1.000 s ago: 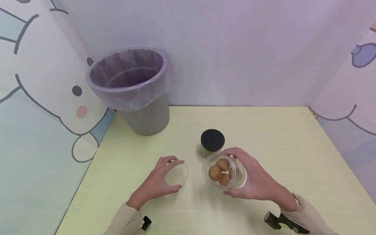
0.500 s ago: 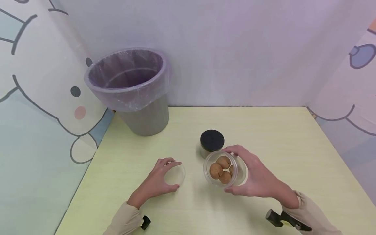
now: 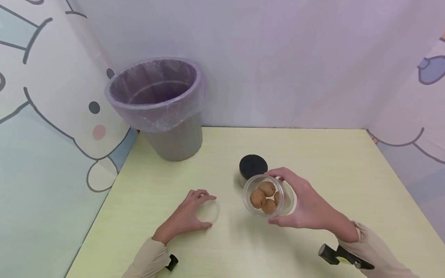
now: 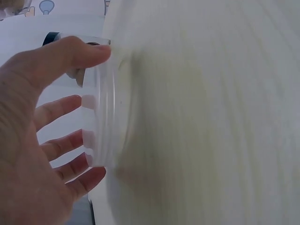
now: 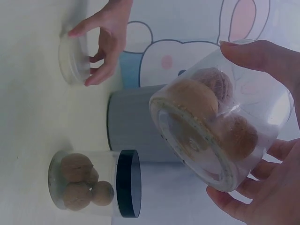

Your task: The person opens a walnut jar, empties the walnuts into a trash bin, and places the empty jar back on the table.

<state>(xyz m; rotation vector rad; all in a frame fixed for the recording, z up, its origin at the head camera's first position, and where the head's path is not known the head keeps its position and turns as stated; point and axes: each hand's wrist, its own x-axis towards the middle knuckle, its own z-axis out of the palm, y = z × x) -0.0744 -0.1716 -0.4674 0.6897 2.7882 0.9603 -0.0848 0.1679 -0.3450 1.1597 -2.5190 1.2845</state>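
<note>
My right hand point(image 3: 302, 204) grips a clear plastic jar point(image 5: 255, 93) holding several walnuts point(image 3: 258, 198). The jar is raised off the table and tilted, its round rim facing up in the head view. Low at the table, my left hand point(image 3: 185, 216) has thumb and fingers spread round a shallow clear round plastic piece point(image 4: 105, 117), shaped like a lid. Just beyond the raised jar stands a second jar with a black lid point(image 3: 253, 166); the right wrist view shows several walnuts point(image 5: 77, 167) inside it. The raised jar overlaps its near side in the head view.
A grey bin point(image 3: 174, 139) with a translucent liner stands at the table's back left. The pale wooden table point(image 3: 313, 150) ends at a plain back wall point(image 3: 295, 69). Printed cartoon panels point(image 3: 52, 154) flank it.
My right hand has shifted the jar of walnuts slightly up and to the right in the head view. The left hand stays almost where it was, still round the clear piece.
</note>
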